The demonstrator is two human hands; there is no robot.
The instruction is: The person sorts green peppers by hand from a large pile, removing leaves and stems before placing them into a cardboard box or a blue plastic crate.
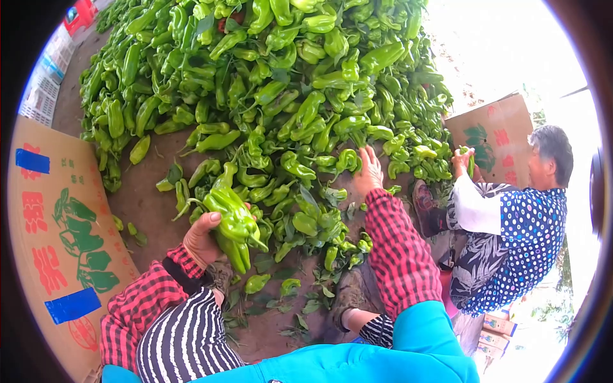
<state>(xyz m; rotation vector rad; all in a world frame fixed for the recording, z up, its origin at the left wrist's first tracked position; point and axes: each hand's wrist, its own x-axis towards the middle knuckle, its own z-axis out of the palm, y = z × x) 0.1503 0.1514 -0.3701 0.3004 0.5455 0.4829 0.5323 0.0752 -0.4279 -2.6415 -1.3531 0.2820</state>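
Observation:
My left hand (203,239) is closed around a bunch of green peppers (233,214), thumb on the near side and fingers mostly hidden behind them. Farther right, my right hand (368,175) reaches to the front of the big pepper pile (274,96). Its fingers are stretched out against or just beside peppers there; no pepper shows in its grasp. Loose peppers and leaves lie on the ground between my hands, among them a small pepper (257,283) near my feet.
A printed cardboard box (70,255) with blue tape stands close on my left. To the right a co-worker (530,217) sits holding a green pepper, beside another cardboard box (495,137). White crates (45,89) stand far left; folded cartons (495,335) lie lower right.

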